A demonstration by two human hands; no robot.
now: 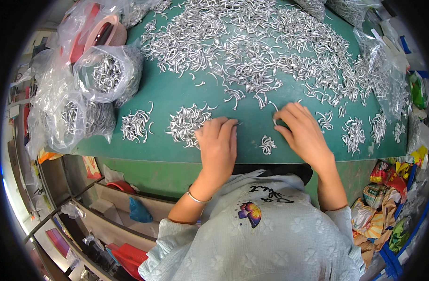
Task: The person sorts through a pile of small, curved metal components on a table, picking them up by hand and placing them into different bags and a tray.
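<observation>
Small curved silver metal pieces (252, 70) lie in a wide heap over the far part of the green table. My left hand (218, 140) rests at the right edge of a smaller pile (187, 124), fingers bent and pressed together; a thin silver tip pokes out by its fingertips, but what they hold is mostly hidden. My right hand (302, 133) has thumb and index finger closed on one curved metal piece (274, 121). Between my hands, nearer the table edge, sits a little cluster of the same pieces (268, 145).
Clear plastic bags (109, 75) filled with metal pieces stand at the left, beside a pink container (112, 33). More small piles (353, 135) line the near right side, with a clear bag (380, 70) behind. The green table's front edge (144, 160) runs before my body.
</observation>
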